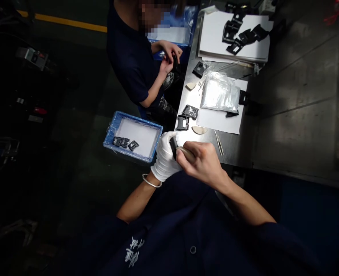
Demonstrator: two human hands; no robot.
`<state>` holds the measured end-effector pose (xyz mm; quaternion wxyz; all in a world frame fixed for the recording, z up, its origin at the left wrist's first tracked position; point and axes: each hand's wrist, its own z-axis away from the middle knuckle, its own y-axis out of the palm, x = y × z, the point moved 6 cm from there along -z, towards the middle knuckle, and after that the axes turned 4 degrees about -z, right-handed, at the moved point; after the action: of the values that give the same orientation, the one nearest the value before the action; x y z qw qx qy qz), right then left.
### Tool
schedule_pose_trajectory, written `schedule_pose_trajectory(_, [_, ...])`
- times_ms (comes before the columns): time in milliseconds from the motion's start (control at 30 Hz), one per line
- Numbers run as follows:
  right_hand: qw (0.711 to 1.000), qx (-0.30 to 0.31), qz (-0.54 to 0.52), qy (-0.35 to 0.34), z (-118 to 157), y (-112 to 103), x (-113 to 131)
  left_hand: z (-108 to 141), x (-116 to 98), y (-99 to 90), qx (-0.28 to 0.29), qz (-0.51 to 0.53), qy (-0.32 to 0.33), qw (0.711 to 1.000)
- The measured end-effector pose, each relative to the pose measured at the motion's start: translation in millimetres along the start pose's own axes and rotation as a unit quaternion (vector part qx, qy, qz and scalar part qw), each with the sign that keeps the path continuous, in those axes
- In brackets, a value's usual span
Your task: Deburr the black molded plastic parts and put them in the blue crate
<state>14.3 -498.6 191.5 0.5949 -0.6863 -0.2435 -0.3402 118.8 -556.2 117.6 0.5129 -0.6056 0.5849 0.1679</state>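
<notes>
My left hand (166, 156), in a white glove, is closed around a black plastic part (173, 146) near the table's front corner. Bare and pinched together, my right hand (200, 159) grips a beige tool (187, 154), whose tip touches or nearly touches the black part. Just beyond my hands, a black part with a white label (182, 122) and another in clear wrap (190, 111) lie on the metal table (229, 149). A beige curved piece (199, 130) rests beside them, with a cutter knife (219, 143) to its right.
A blue bin (133, 119) with several black parts stands at left. Clear plastic bags (219, 92) lie on white paper. Farther back, several black parts sit on a paper stack (212, 34). A person (129, 57) sits at the table's left side, hands together.
</notes>
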Motion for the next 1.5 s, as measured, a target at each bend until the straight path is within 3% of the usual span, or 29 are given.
schedule_pose_trajectory(167, [0.994,0.093,-0.061,-0.004,20.4,3.4,7.1,-14.2,-2.1,-14.5,-0.028,0.030,-0.015,0.999])
schedule_pose_trajectory(200, [0.993,0.085,-0.077,-0.009,26.1,0.9,9.5,-18.5,-3.5,-18.1,-0.031,0.032,-0.007,0.999])
schedule_pose_trajectory(333, [0.996,-0.039,-0.072,-0.046,36.0,-12.4,17.8,-25.6,-8.5,-24.8,-0.045,0.050,0.030,0.997])
schedule_pose_trajectory(567, [0.992,-0.103,-0.008,-0.071,18.0,-3.0,20.0,-3.1,-6.8,-6.9,-0.010,0.084,-0.012,0.996])
schedule_pose_trajectory(700, [0.997,-0.053,-0.017,-0.063,18.1,3.0,18.3,0.7,-5.0,-8.0,-0.026,0.078,-0.031,0.996])
schedule_pose_trajectory(833, [0.997,-0.061,-0.006,-0.053,17.0,2.6,17.6,-0.9,-4.1,-9.3,-0.022,0.069,-0.014,0.997])
schedule_pose_trajectory(967, [0.999,0.006,-0.017,-0.043,15.7,9.7,19.7,-5.2,3.1,-13.2,-0.046,0.076,-0.047,0.995])
schedule_pose_trajectory(1100, [0.998,0.003,-0.024,-0.061,19.1,-0.3,28.1,-15.9,-5.9,-19.6,-0.056,0.085,-0.018,0.995])
schedule_pose_trajectory(1267, [0.990,-0.062,-0.008,-0.125,30.6,-12.7,37.6,-31.5,-24.0,-33.5,-0.082,0.094,0.044,0.991])
schedule_pose_trajectory(1500, [0.962,-0.166,0.119,-0.183,37.4,1.6,42.6,-32.8,-24.7,-35.8,-0.119,0.100,0.049,0.987])
